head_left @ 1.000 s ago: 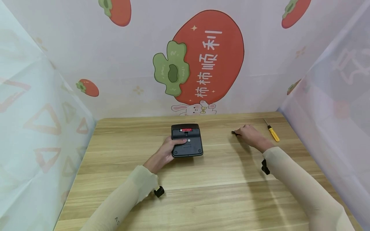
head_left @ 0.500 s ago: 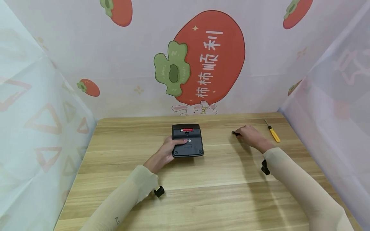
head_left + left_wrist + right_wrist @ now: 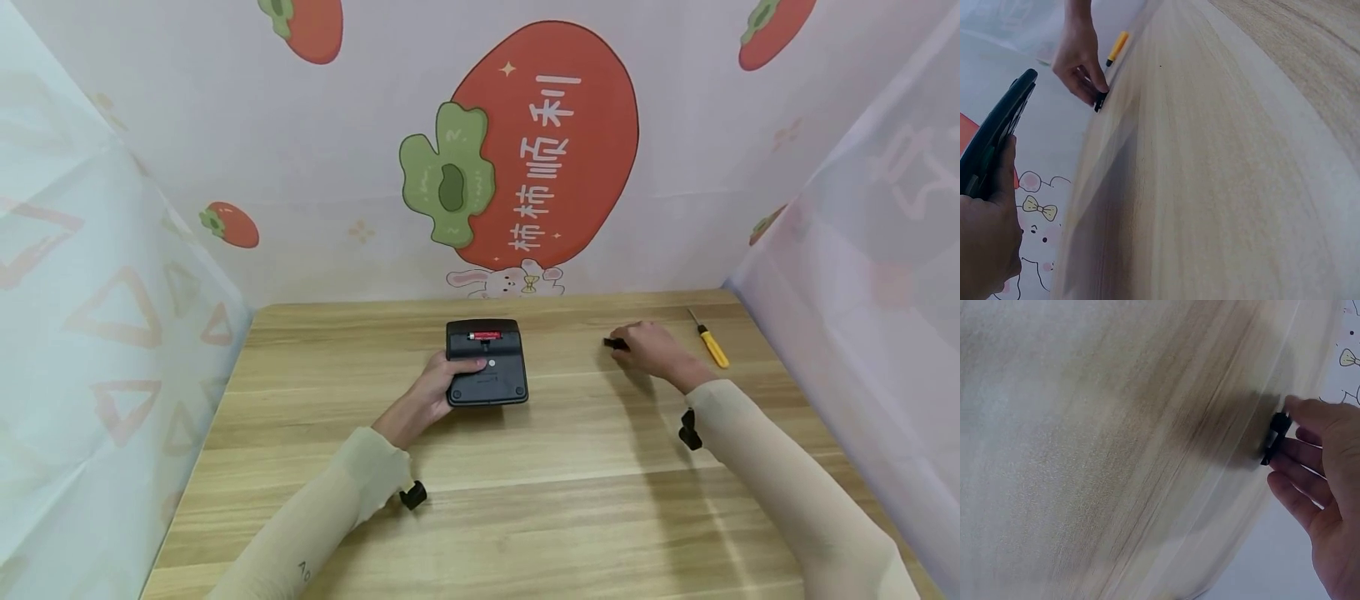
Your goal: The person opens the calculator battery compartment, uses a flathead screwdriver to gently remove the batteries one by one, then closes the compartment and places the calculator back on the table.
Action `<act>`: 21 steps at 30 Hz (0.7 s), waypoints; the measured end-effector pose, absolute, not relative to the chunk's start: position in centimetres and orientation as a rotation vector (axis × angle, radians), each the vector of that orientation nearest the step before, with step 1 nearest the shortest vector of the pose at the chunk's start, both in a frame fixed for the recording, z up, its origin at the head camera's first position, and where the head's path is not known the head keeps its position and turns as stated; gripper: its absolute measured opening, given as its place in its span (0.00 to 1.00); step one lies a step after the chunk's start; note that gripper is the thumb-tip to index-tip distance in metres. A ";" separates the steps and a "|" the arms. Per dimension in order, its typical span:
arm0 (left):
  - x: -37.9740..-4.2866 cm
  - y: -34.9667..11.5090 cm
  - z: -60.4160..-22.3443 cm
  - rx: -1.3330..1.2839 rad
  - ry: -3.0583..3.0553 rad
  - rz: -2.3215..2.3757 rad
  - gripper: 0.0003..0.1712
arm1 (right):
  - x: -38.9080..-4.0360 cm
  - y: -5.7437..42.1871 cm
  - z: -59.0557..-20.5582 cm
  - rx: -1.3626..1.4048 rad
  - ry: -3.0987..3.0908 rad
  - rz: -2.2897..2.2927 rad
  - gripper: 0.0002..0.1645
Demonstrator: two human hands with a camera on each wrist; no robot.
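My left hand [image 3: 433, 387] grips a black calculator [image 3: 487, 385] by its left side, thumb across the back. Its underside faces up in the head view, and a red battery [image 3: 484, 336] lies in the uncovered compartment near the far edge. Only the calculator's edge [image 3: 991, 134] shows in the left wrist view. Farther right, my right hand [image 3: 651, 348] pinches a small black battery cover [image 3: 617, 342] between thumb and fingers, just above or on the table; which, I cannot tell. The cover [image 3: 1276, 434] sits at the fingertips in the right wrist view.
A screwdriver with a yellow handle [image 3: 714, 347] lies right of my right hand, its tip toward the back edge. The wooden table [image 3: 517, 508] is bounded by a printed cloth backdrop [image 3: 322, 183] behind and at both sides.
My right hand has shifted very slightly with the battery cover, which shows at a flatter angle. The left hand and calculator have stayed in place.
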State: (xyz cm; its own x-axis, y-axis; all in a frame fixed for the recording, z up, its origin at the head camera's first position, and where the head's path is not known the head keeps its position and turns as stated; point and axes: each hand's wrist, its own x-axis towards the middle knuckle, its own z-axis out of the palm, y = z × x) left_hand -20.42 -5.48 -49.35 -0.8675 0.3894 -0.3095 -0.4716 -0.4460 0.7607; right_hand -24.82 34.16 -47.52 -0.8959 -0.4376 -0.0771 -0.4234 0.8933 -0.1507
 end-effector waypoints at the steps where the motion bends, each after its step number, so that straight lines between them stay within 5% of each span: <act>1: -20.5 -5.5 -49.3 -0.119 1.253 2.308 0.35 | -24.9 34.2 -47.5 -0.658 2.957 -0.201 0.24; 21: -20.5 -5.6 -49.3 -0.129 1.255 2.299 0.35 | -25.6 37.8 -45.5 -0.301 3.083 -0.181 0.33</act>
State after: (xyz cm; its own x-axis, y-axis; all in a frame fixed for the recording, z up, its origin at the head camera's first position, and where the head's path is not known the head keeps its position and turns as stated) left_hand -20.48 -5.57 -49.32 -0.8637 0.3908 -0.3182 -0.4790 -0.4405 0.7593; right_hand -25.61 37.83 -45.50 -0.9805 -0.1948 -0.0272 -0.1903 0.9744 -0.1195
